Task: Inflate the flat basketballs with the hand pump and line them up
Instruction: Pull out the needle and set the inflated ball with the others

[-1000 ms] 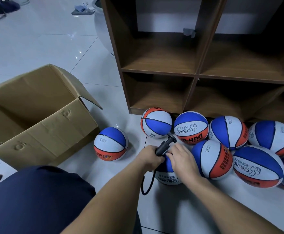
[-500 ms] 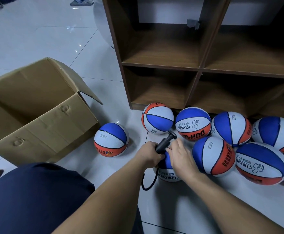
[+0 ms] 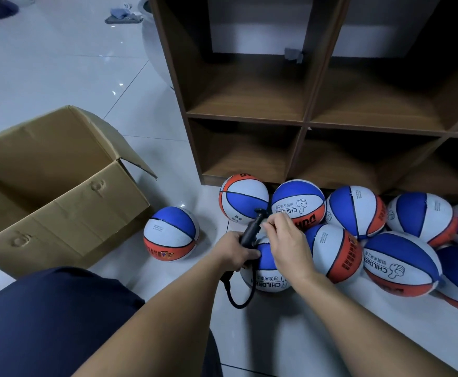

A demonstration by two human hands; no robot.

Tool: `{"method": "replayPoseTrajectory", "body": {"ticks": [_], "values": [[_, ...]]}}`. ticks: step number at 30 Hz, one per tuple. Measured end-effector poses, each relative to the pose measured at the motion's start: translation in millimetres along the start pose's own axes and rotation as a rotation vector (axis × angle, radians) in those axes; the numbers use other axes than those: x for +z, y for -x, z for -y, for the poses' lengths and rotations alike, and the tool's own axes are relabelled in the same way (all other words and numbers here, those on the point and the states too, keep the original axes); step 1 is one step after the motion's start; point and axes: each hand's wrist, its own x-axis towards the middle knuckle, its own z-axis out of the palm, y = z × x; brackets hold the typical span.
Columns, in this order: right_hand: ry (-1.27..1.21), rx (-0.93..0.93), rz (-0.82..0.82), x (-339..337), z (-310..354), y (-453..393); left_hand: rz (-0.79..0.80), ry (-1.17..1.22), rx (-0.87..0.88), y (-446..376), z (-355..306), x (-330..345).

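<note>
Now | left hand point(image 3: 237, 250) grips pump point(image 3: 251, 230) | right hand point(image 3: 287, 244) fingers curled (over ball point(image 3: 266, 276))

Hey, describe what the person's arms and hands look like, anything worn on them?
Both forearms are bare to the frame edge: no sleeves, gloves, watch or rings show on the left hand or right hand. Dark navy clothing covers the lap at lower left.

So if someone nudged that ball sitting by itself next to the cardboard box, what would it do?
The lone ball looks fully round and rests on smooth glossy floor tile, so it would probably roll away easily. It touches nothing, so little would stop it short of the cardboard box. Being air-filled, it is likely light for its size.
</note>
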Motion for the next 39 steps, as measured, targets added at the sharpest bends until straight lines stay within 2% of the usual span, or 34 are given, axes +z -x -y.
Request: {"method": "replayPoseTrajectory", "body": {"ticks": [4,9,14,17,21,24,27,33,39], "values": [[-0.033,0.105,0.035,-23,0,5,-0.032,0.045,0.034,14,-28,-23],[-0.116,0.169,-0.048,-52,10,1,-0.051,0.083,0.128,39,-63,-44],[-0.24,0.2,-0.114,-86,51,-8,-0.029,0.047,0.239,75,-112,-61],[-0.3,0.138,-0.123,-108,83,-18,-0.001,0.108,0.345,104,-143,-69],[-0.229,-0.043,-0.148,-142,124,-33,-0.013,0.198,0.47,138,-174,-86],[-0.179,-0.083,-0.089,-164,138,-36,-0.002,0.22,0.527,150,-178,-99],[-0.203,-0.078,-0.025,-175,143,-30,0.04,0.266,0.528,150,-174,-103],[-0.38,0.133,-0.1,-176,136,-31,0.1,0.371,0.485,140,-174,-107],[-0.298,0.087,-0.101,-181,139,-42,0.111,0.334,0.496,126,-173,-107]]}}
